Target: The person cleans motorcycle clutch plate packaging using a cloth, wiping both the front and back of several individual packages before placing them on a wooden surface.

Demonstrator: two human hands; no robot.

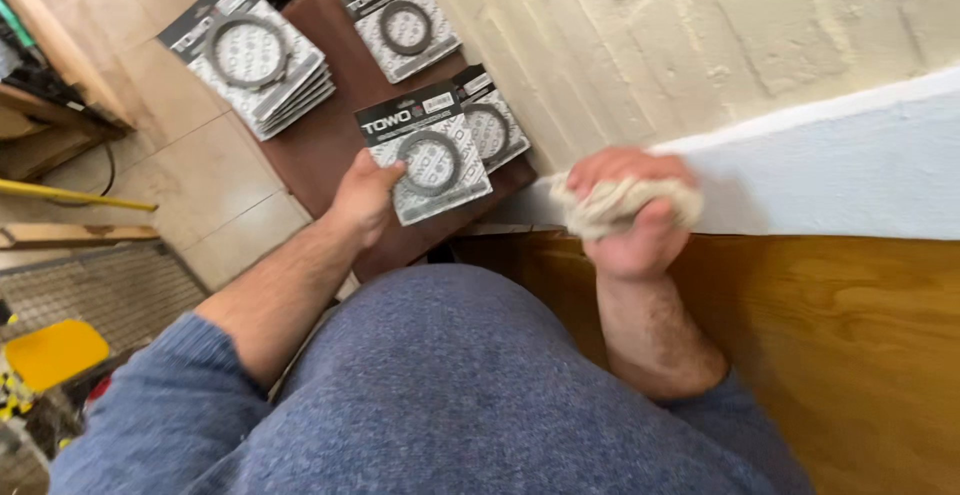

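- Your left hand [362, 198] pinches the lower left edge of a carded ring package [425, 153], thumb on its face and fingers hidden beneath, so the printed front stays turned up toward you.
- The package shows a dark ring mounted on a patterned backing card with a black header strip; it is lifted slightly, just above the brown surface [320, 135].
- Your right hand [632, 217] is curled closed around a wadded pale rag [620, 202], pressing it against the edge where the white ledge [840, 170] meets the wooden panel [850, 335].
- A second package [490, 120] lies just behind the held one, partly overlapped by it.
- A third package [402, 20] lies flat farther back on the same surface, apart from the others.
- A stack of like packages [255, 60] rests at the left edge, fanned, overhanging the tiled floor [190, 170].
- The rough painted wall [700, 35] rises above the ledge.
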